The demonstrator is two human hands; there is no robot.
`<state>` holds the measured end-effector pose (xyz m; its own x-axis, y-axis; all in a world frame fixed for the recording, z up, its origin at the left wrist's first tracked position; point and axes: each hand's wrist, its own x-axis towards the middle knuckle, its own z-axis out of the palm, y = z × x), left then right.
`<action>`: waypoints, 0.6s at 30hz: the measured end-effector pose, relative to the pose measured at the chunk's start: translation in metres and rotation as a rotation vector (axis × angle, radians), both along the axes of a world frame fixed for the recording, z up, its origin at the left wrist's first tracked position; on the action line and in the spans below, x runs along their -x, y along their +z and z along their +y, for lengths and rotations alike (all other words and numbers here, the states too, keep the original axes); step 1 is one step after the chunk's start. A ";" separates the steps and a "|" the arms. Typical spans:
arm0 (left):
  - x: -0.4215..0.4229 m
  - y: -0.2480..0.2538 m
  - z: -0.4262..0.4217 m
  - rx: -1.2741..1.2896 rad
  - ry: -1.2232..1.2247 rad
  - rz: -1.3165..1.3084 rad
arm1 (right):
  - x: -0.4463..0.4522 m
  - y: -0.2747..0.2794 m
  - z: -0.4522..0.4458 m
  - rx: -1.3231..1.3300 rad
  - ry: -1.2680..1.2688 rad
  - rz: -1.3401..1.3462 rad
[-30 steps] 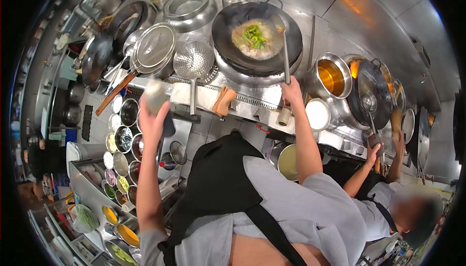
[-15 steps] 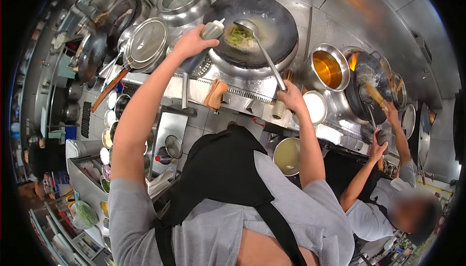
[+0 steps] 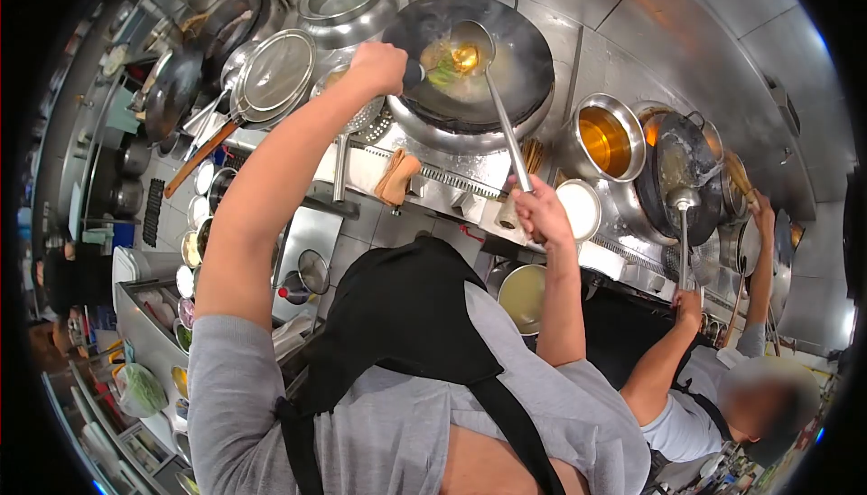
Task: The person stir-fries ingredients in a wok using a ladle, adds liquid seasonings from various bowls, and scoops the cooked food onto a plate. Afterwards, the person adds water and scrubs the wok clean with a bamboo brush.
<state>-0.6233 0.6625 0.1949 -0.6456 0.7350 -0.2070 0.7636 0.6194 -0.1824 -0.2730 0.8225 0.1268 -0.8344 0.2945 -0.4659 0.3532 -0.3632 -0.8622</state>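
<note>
In my right hand [image 3: 542,212] is the handle of a metal ladle [image 3: 506,129]. The ladle's bowl, with golden liquid in it, is inside a large black wok [image 3: 524,66]. Beside it in the wok lie green vegetables [image 3: 442,73] in pale liquid. My left hand [image 3: 379,68] is closed at the wok's left rim, around a squeeze bottle [image 3: 414,74]. Only a dark end of the bottle shows past my fingers, and its tip is hidden.
A metal pot of orange oil [image 3: 603,140] and a white bowl [image 3: 578,210] stand right of the wok. Strainers [image 3: 275,75] and a lidded pot [image 3: 348,7] are at left. At right, a co-worker [image 3: 695,387] holds a ladle and a bamboo brush [image 3: 739,177] by a second wok.
My left hand has moved slightly right and turned over, tipping the bottle toward the wok. The ladle's bowl has turned up and now shows golden liquid. The co-worker's brush has moved right.
</note>
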 end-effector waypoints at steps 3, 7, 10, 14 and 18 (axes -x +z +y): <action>0.001 -0.004 -0.025 -0.036 0.064 -0.099 | 0.015 -0.021 0.028 -0.097 -0.042 0.042; -0.007 -0.012 -0.065 -0.109 0.201 -0.301 | 0.058 -0.081 0.016 -0.389 -0.226 -0.035; -0.008 -0.047 -0.103 -0.352 0.269 -0.488 | 0.066 -0.082 -0.014 -0.156 -0.226 -0.035; -0.040 -0.066 -0.145 -0.817 0.370 -0.811 | 0.051 -0.062 0.014 -0.033 -0.068 -0.071; -0.095 -0.061 -0.188 -1.209 0.484 -0.762 | 0.089 -0.101 0.059 -0.822 -0.016 -0.129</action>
